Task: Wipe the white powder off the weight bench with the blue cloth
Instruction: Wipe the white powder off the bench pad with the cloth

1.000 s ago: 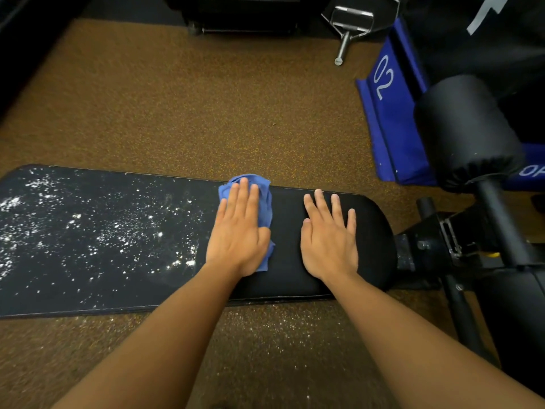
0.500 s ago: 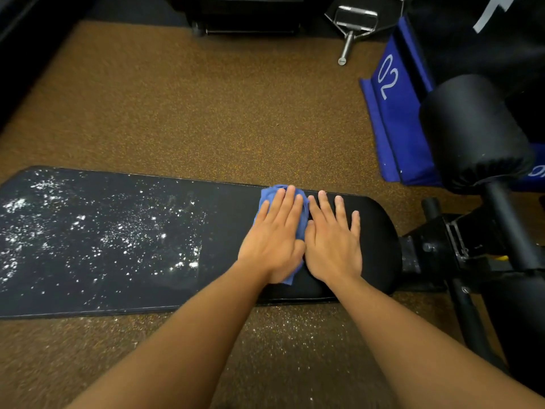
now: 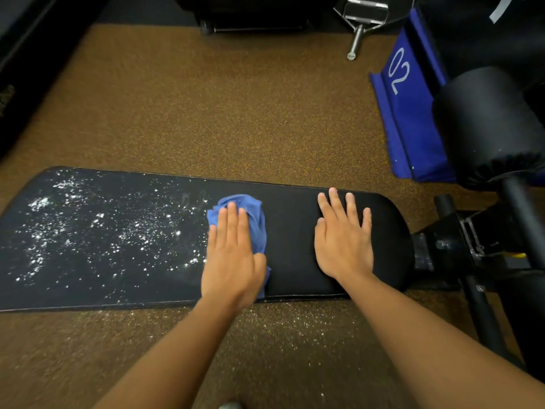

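Observation:
A long black weight bench pad [image 3: 295, 214] lies across the view. White powder [image 3: 97, 231] speckles its left half; the right part looks dark and clean. My left hand [image 3: 233, 255] presses flat on the crumpled blue cloth [image 3: 253, 214] at the edge of the powdered area, mid-pad. My right hand [image 3: 343, 240] rests flat with fingers spread on the clean right end of the pad, holding nothing.
Brown speckled rubber floor [image 3: 236, 113] surrounds the bench, with powder scattered on it below the pad. A black foam roller [image 3: 483, 122] and the bench frame [image 3: 472, 246] stand at right. A blue pad marked 02 [image 3: 407, 93] and a metal cable handle [image 3: 362, 22] lie beyond.
My left hand slid the blue cloth right until it met my right hand, then back left to the powder's edge. The right hand stayed in place.

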